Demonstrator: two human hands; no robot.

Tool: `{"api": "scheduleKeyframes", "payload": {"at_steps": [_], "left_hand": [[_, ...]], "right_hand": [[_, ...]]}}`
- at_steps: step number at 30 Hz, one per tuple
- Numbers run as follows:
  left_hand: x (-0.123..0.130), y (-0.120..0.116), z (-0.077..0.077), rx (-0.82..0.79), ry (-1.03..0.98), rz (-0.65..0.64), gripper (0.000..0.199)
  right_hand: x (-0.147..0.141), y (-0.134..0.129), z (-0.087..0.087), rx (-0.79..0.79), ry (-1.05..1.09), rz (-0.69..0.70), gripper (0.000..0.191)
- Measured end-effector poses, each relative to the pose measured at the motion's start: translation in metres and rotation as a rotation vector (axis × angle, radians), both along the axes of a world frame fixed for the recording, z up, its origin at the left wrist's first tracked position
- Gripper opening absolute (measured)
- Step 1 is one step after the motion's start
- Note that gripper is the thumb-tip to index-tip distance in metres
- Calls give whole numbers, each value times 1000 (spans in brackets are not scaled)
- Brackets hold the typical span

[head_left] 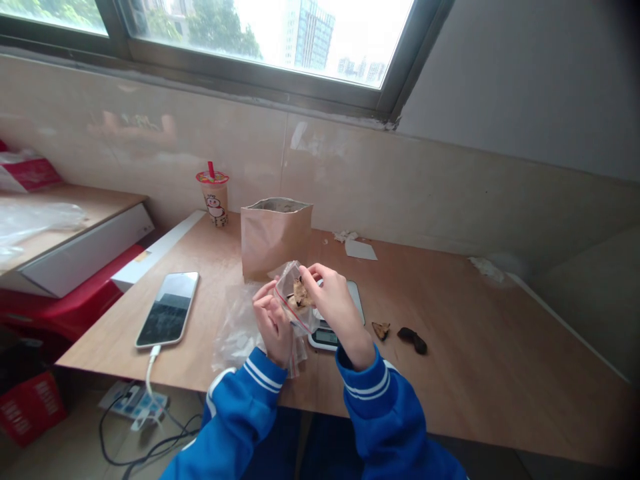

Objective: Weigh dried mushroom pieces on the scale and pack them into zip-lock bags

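Between my hands, above the table, is a small clear zip-lock bag (284, 285) with a red line along its seal. Dried tan-brown pieces (300, 293) show in it, curled and dark at the edges. My left hand (274, 325) grips the bag from the left, its fingers bent against the plastic. My right hand (333, 297) closes on its upper right side, thumb and fingertips near the pieces. Partly hidden under the right hand is a white digital scale (324, 338), its display too small to read. More clear bags (235, 327) lie flat beneath the left hand.
An open brown paper pouch (275, 240) stands behind the hands. A dried slice (381, 330) and a dark piece (413, 340) lie right of the scale. To the left are a phone (169, 310) on a charging cable and a drink cup (215, 200). A wall bounds the table's back.
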State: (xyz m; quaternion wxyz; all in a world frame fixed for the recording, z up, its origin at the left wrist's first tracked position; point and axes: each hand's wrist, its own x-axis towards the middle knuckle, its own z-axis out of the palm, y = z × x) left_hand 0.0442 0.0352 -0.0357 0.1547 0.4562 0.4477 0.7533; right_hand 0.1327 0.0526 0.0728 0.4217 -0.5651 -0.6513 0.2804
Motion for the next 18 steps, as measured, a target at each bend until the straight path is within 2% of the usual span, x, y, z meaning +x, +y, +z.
{"api": "scheduleKeyframes", "payload": {"at_steps": [1,3,6,11,15,18], "left_hand": [[2,-4,5,17,-3,0,14],[6,-10,14,4,-37,15,15],[9,-17,27,-111,-157,47,17],[7,-18,37,-318,-477,3,20],[2,-17,41,-460,-840,-107,17],[4,-24,43,-434,-884,-108,20]], "right_hand": [[-4,1,-2,66,-63,-59,34],[-10,-1,-3,158,-111,-86,26],[-10,-10,2,242,-53,33,27],[9,-29,13,238,-77,172,21],[20,-47,12,318,-106,89,22],[18,-62,-2,223,-47,70,35]]}}
